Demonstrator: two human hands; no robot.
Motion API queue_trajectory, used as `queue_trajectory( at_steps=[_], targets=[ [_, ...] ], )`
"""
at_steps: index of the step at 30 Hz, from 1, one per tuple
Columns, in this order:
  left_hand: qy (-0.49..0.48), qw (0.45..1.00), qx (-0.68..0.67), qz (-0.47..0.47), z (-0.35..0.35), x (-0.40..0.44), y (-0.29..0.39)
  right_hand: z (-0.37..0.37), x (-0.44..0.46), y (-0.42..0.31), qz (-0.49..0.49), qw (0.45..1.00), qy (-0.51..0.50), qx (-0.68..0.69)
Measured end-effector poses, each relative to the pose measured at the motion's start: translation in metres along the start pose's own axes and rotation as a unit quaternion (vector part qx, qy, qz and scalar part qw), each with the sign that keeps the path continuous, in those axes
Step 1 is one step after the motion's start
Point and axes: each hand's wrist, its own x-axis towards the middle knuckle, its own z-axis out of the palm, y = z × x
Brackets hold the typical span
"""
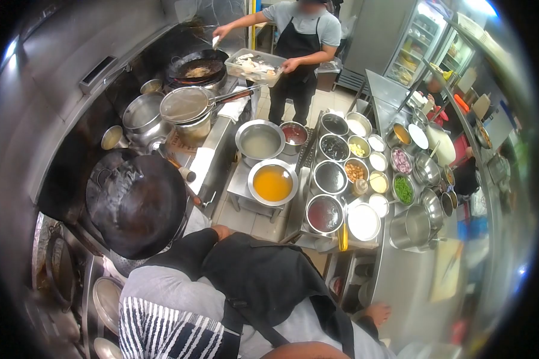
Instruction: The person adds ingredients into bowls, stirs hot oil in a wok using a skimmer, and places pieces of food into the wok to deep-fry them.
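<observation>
My left hand shows at the end of a dark sleeve, by the stove's front edge, most of its fingers hidden. Close to it are a large wok, wet and dark inside, and a white cloth. My right hand is low at the edge of the steel counter, fingers loosely extended and nothing visible in them. Between the two sides stand a bowl of orange liquid, a bowl of cloudy liquid and a pot of dark red sauce with a yellow-handled utensil.
Across the aisle a co-worker holds a plastic tub of pale pieces beside another wok. A strainer rests over a pot. Several containers hold chopped greens and sauces. A cutting board lies right.
</observation>
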Motion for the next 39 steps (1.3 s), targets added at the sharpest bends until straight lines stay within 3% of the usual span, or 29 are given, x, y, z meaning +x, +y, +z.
queue_trajectory(
  at_steps=[5, 9, 11, 17, 20, 29, 39],
  targets=[
    [0.003, 0.997, -0.03, -0.067, 0.005, 0.005, 0.001, -0.006, -0.005, -0.001, 0.001, 1.0, -0.019, 0.013],
    [-0.022, 0.998, 0.0, -0.052, 0.003, 0.002, 0.001, -0.006, -0.005, -0.005, 0.035, 0.999, -0.01, 0.013],
    [0.014, 1.0, 0.002, -0.006, 0.005, -0.002, 0.0, -0.007, -0.004, -0.005, 0.047, 0.998, -0.028, 0.017],
    [0.029, 0.999, 0.004, -0.023, 0.007, 0.001, -0.001, -0.011, -0.005, -0.003, 0.008, 1.0, -0.015, -0.014],
    [0.021, 0.999, -0.006, -0.024, -0.008, -0.02, 0.016, -0.015, -0.007, -0.004, 0.039, 0.999, -0.014, 0.014],
    [0.014, 1.0, -0.023, -0.008, -0.003, -0.013, 0.01, -0.055, -0.015, -0.004, -0.072, 0.996, -0.054, -0.014],
    [-0.006, 1.0, 0.005, -0.017, -0.004, -0.011, 0.011, -0.02, -0.004, -0.006, 0.015, 0.999, -0.029, -0.004]
  ],
)
